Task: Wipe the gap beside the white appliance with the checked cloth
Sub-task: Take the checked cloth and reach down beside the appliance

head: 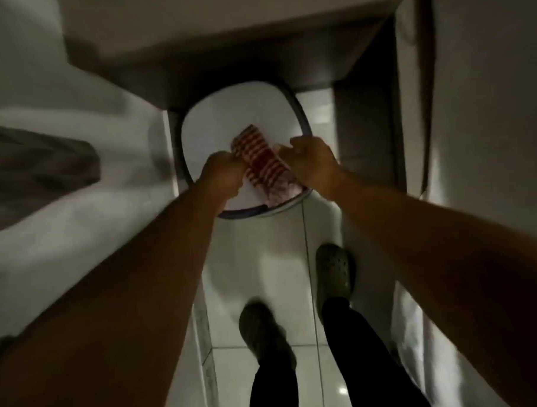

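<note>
Both hands clamped on checked cloth (264, 160): left hand (224, 174), right hand (308, 163), above white bin lid (214, 125), near front edge. Step: readying cloth, likely. Next: carry cloth to gap; wiping not begun.

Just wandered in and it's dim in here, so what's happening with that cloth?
A person stands in a narrow tiled passage, both arms stretched forward. The left hand and the right hand each grip a side of a red-and-white checked cloth, holding it over a rounded white lidded bin with a dark rim. The cloth is bunched between the hands, not yet pressed into any gap. Dark clogs show on the floor below.
</note>
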